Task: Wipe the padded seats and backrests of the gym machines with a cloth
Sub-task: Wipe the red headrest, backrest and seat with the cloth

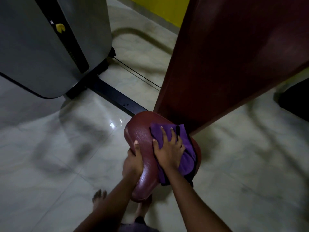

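Observation:
A dark red padded seat (142,136) sits low in the middle of the view, below a tall dark red padded backrest (234,52) that rises to the upper right. A folded purple cloth (188,148) lies on the right half of the seat. My right hand (168,148) lies flat on the cloth with fingers spread, pressing it against the seat. My left hand (133,161) grips the seat's left edge, thumb on top.
A grey weight-stack housing (41,47) with a yellow pin stands at the upper left. A black frame bar (115,97) and a thin cable run across the glossy tiled floor (50,156). My bare feet show below the seat. A dark object sits at the right edge.

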Demonstrator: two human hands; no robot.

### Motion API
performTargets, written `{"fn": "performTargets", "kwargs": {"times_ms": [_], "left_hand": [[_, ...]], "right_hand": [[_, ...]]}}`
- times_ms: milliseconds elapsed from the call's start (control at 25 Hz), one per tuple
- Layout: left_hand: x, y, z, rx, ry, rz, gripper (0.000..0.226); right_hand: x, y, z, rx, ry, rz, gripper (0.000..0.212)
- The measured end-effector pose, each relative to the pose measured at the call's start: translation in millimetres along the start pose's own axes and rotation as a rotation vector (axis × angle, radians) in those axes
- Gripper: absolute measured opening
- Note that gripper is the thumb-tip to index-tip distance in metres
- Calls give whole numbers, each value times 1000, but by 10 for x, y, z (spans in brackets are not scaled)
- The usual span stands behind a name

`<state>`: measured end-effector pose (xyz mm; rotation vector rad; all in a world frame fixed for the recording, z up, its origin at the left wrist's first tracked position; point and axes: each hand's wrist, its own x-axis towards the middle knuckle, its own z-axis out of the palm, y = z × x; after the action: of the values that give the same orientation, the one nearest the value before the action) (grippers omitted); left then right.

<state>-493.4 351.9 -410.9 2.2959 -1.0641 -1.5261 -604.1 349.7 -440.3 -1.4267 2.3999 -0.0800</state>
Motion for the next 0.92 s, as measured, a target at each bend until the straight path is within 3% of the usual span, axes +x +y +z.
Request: {"fn": "performTargets", "kwargs": {"times_ms": [80,200,240,320,400,520,680,760,920], "left_hand": [[-12,12,-21,-30,-28,0,78],[-39,-62,-144,-319,-277,-46,94],[-55,-77,-225,-385,-340,-63,90],[-227,34,-549,-428,-366,0,58],[-369,127,-929,-363,-376,129,35],[-597,235,-1560,-259,-423,407,37],[-897,266,-2342,-109,-504,769,37],[-993,214,-2656,-78,-541,824,43],[-912,57,-3012,88,-325,898,47]], "right_hand": [[-167,-132,-50,41,10,18,62],[-397,-234,-164,220,22,-61,44],[-457,-259,-258,359,-19,-94,41],[-545,-295,-502,635,-66,-108,38],[-717,-449,-820,816,-148,-69,33],[-1024,-800,-1271,985,-293,-69,34],[-1370,-1215,-1781,991,-337,-254,51],[-1524,-1400,-1904,928,-328,-324,56],[-1703,-1670,-1944,974,-336,-251,43]]}}
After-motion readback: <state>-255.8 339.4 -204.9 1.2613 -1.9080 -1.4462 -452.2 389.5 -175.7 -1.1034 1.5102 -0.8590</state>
